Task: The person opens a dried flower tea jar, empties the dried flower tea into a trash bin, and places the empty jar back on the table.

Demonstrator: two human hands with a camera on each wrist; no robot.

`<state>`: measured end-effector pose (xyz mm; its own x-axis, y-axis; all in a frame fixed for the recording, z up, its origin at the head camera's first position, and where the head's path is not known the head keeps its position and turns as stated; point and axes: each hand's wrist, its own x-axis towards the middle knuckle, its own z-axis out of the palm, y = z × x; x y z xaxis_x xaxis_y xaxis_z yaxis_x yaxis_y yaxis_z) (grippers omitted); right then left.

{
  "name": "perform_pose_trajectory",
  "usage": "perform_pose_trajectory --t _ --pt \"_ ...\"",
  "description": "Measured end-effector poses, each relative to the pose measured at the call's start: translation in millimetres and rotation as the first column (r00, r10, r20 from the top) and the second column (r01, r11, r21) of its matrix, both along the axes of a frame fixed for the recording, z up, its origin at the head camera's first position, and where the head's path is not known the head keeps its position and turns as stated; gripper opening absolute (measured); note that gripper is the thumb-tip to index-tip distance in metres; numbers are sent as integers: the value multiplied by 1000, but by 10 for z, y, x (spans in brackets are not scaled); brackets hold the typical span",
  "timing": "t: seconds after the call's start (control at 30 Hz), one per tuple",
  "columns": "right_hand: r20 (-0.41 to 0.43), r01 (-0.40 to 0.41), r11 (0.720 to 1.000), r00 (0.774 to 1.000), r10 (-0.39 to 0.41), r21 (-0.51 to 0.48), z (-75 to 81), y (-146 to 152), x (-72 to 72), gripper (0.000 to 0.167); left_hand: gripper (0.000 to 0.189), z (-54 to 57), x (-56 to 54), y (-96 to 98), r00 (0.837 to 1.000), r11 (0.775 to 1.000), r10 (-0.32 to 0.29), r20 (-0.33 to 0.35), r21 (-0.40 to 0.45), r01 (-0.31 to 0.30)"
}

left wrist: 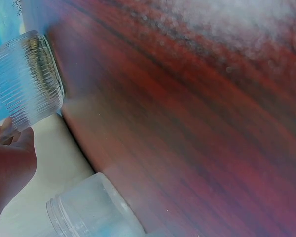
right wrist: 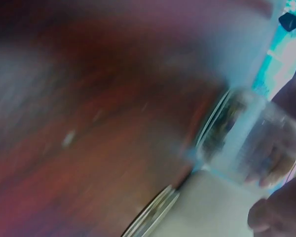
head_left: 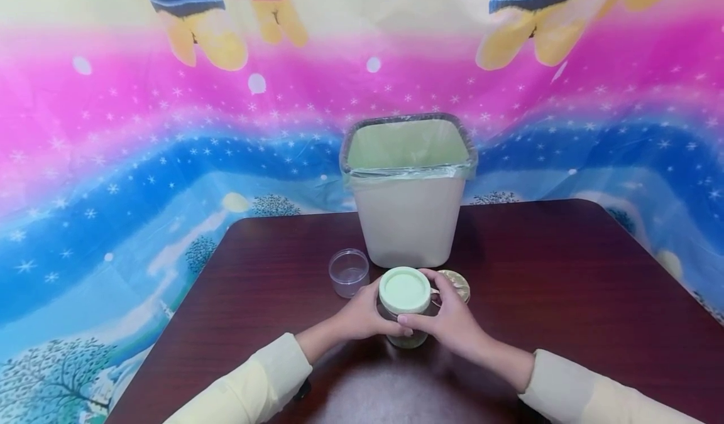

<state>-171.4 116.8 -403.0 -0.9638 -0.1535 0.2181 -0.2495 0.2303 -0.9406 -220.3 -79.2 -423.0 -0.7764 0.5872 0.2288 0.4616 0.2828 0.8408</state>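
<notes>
Near the middle of the table, both hands grip an upright clear ribbed cup with a pale green lid (head_left: 405,289). My left hand (head_left: 364,314) holds it from the left, with the thumb across the near side. From the right, my right hand (head_left: 452,320) curls round it, its thumb also lying in front. Something brownish sits in the bottom of the ribbed cup (left wrist: 29,79) in the left wrist view. The right wrist view shows the same cup (right wrist: 251,138) blurred, its base close to the tabletop. The hands cover much of the cup's sides.
Behind the hands stands a pale waste bin (head_left: 407,223) lined with a clear bag. An open clear round container (head_left: 349,274) is left of the cup. A flat, round, gold-patterned item (head_left: 455,284) lies to the right. All rest on a dark reddish table (head_left: 543,273).
</notes>
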Motion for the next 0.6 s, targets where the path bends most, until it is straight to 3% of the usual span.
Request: perform_pose_trajectory --t 0.2,0.37,0.6 --pt "-35 -184 982 982 185 51 4 183 -171 72 83 8 -8 2 1000 1000 2 -2 -5 -2" --pt "-59 -328 942 941 332 69 26 290 -317 71 84 3 -19 6 1000 1000 -1 -6 -8 1" --pt "-22 -466 883 884 467 53 48 369 -448 71 84 -8 -12 4 1000 1000 -10 6 14 10"
